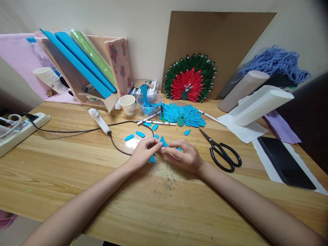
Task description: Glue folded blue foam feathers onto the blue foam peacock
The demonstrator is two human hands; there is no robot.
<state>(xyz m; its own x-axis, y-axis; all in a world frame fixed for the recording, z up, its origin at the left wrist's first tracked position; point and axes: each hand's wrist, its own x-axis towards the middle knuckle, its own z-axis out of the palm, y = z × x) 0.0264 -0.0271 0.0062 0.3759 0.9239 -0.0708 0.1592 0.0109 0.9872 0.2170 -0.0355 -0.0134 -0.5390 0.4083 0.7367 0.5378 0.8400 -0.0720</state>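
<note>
My left hand [145, 152] and my right hand [183, 156] meet at the middle of the wooden table [77, 171], fingers pinched together on a small blue paper petal [162, 141]. Another blue piece [152, 159] shows under my left hand. Loose blue petals [134, 135] lie just beyond my hands. A blue paper peacock fan [183, 115] lies farther back. A red and green peacock [190, 78] leans on brown cardboard.
Black scissors [222, 152] lie right of my hands. A white glue gun [99, 120] with a black cord is on the left. A paper cup [127, 104], a plastic bowl [149, 102], markers, a phone [285, 161] and a power strip [19, 130] surround the area.
</note>
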